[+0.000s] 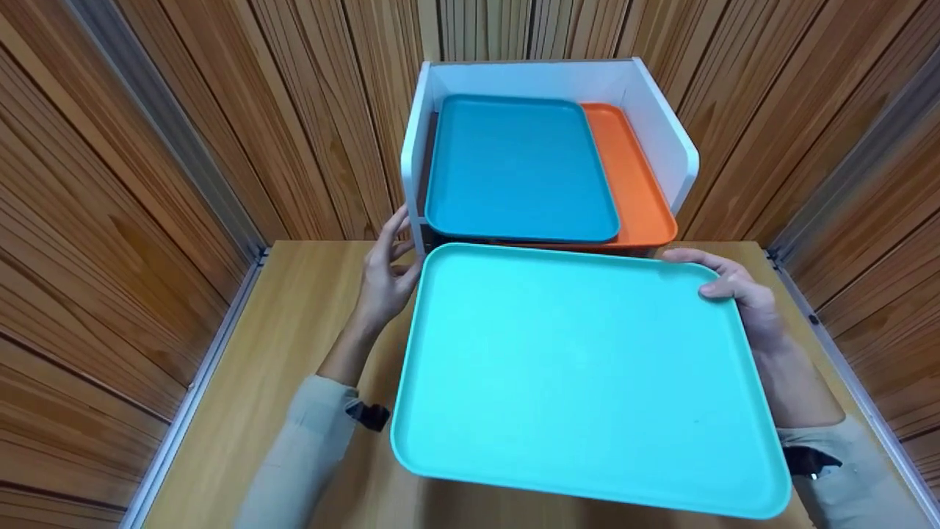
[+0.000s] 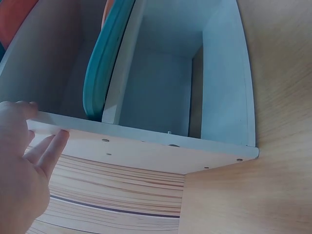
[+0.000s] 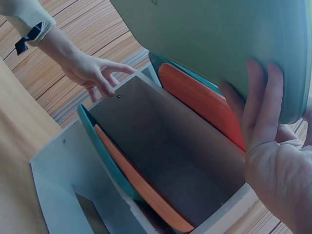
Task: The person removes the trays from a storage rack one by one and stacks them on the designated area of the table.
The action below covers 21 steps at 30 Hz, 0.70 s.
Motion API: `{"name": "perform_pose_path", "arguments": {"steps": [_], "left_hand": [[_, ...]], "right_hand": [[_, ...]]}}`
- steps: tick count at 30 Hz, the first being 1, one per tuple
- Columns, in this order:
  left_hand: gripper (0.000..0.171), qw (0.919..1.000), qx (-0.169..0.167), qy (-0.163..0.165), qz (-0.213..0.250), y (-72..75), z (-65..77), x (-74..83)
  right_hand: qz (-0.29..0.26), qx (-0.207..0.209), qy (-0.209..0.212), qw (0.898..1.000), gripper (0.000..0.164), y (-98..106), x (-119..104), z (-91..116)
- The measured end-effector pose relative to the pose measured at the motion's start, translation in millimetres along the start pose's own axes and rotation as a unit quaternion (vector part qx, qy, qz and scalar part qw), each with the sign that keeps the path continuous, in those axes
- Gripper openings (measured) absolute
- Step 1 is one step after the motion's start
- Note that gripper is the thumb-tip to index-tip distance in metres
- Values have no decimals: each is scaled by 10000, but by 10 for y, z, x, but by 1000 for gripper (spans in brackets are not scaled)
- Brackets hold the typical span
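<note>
A large turquoise tray (image 1: 587, 375) is held up in front of a white shelf unit (image 1: 668, 139). My right hand (image 1: 740, 297) grips its far right corner, thumb over the rim and fingers spread under the base, as the right wrist view shows. On the unit's left side panel, my left hand (image 1: 388, 273) holds the front edge, with fingertips on both faces (image 2: 53, 146). A blue tray (image 1: 521, 169) lies over an orange tray (image 1: 637, 176) on the unit's top level, both flat.
On the level below, a teal tray (image 3: 109, 156) and another orange tray (image 3: 141, 183) stick out toward the front. Beneath them is the unit's lowest compartment (image 2: 158, 87). The unit stands on a wooden table (image 1: 286, 308) between wood-panelled walls (image 1: 110, 184).
</note>
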State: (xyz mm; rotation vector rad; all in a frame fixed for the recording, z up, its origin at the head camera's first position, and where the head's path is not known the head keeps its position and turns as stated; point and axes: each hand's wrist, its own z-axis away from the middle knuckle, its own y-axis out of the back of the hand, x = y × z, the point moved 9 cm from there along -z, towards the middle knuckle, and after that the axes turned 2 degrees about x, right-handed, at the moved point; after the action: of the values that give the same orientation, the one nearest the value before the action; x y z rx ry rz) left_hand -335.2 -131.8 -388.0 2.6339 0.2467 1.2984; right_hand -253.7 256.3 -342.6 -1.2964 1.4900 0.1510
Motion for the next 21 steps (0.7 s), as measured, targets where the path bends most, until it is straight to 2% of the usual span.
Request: {"name": "perform_pose_path", "arguments": {"steps": [5,12,17,21], "left_hand": [[69,10000,-12,13,39,6,-6,-26],[70,9999,-52,125,58,12,3,-49],[69,9998,-55,179,52,16,-4,-50],[68,9996,-32,229,181,21,-8,-56]], "right_hand": [[-72,-103,-65,9999,75,4,92,21],[-301,-575,-165,9978,71,33,268,75],[-346,-557,-345,9972,74,78,405,123],[-68,-575,-379,9976,78,112,478,148]]}}
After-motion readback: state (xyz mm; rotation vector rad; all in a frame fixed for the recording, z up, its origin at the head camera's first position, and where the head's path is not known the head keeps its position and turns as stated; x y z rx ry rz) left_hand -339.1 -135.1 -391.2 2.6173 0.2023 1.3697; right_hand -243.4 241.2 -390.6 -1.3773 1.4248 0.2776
